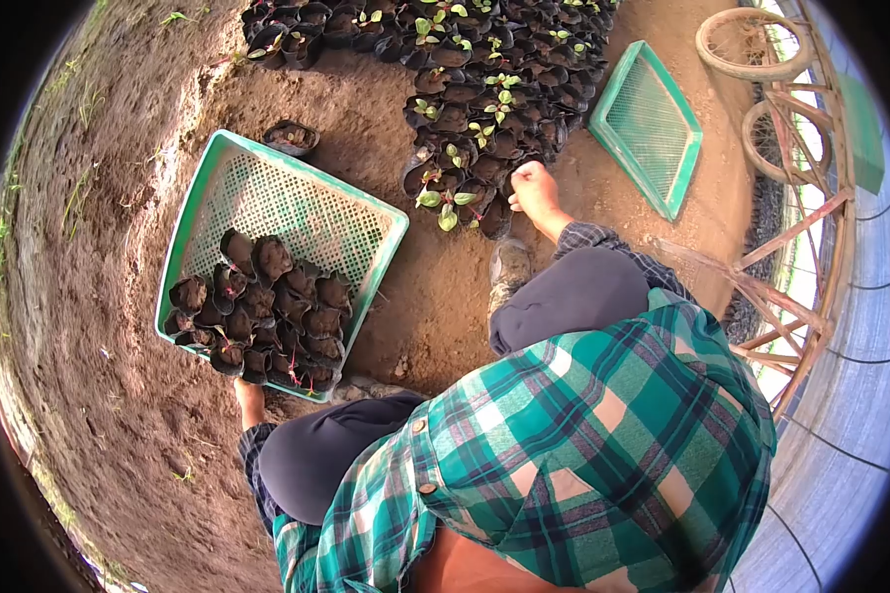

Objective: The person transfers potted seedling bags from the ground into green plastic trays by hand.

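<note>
My right hand (535, 192) is closed, its fingertips curled at the near edge of a dense block of black seedling bags (460, 119). Whether it pinches a bag's rim or something small, I cannot make out. Beside it, a green-leaved seedling (448, 216) stands in one of the nearest bags. My left hand (250, 400) is at the near-left edge of a green mesh crate (297, 198), its fingers mostly hidden. Several soil-filled black bags (257, 301) are packed in the crate's near part, a few with thin reddish stems.
A second green crate (651, 128) lies on the dirt at the right. One black bag (291, 137) sits apart beyond the first crate. Farther right are a wooden frame (791, 237) and wheels (756, 44). Bare soil (99, 326) stretches along the left.
</note>
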Demonstrator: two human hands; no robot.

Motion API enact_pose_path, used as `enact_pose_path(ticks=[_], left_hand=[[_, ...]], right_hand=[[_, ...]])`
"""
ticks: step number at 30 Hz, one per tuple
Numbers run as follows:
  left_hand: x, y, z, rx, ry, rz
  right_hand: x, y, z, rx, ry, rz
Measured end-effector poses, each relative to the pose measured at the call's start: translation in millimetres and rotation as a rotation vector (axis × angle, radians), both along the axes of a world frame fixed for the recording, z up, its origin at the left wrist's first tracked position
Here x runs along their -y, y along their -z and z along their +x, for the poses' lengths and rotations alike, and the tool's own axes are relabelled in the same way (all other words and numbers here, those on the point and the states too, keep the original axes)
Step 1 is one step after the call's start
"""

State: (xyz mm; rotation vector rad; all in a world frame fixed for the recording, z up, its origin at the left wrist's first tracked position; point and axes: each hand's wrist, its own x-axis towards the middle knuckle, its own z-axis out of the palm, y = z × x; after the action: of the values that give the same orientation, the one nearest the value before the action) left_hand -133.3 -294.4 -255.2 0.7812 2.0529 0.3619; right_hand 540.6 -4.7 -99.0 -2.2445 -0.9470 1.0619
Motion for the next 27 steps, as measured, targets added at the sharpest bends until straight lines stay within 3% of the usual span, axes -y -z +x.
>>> enact_pose_path(ticks=[3, 9, 12, 19, 20, 22, 24, 27], left_hand=[[-15.3, -23.7, 13.0, 0.038, -0.003, -0.044], [-15.7, -20.4, 13.3, 0.061, -0.021, 0.003], [-14.3, -15.3, 9.0, 0.044, -0.014, -0.014], [-9.8, -17.6, 8.4, -0.025, 0.055, -0.111], [-1.6, -5.2, 0.9, -0.068, 0.086, -0.114], [19.6, 25.5, -18.3, -0.155, 0.147, -0.121], [2.1, -9.5, 5.4, -0.203, 0.130, -0.140], [12.2, 2.3, 6.5, -0.292, 0.090, -0.184]], right_hand=[[-1.9, -4.8, 12.7, -0.063, 0.264, -0.059], [-4.6, 2.3, 22.1, -0.092, 0.265, -0.023], [-9.3, 12.9, 20.6, -0.050, 0.136, 0.040], [-23.1, 66.0, 26.9, 0.720, -0.584, 0.304], [-31.0, 62.5, 24.7, 0.602, -0.476, 0.171], [-34.6, 71.5, 31.0, 0.658, -0.543, 0.223], [-36.3, 66.3, 35.3, 0.601, -0.494, 0.215], [-40.9, 57.3, 46.8, 0.652, -0.469, 0.146]])
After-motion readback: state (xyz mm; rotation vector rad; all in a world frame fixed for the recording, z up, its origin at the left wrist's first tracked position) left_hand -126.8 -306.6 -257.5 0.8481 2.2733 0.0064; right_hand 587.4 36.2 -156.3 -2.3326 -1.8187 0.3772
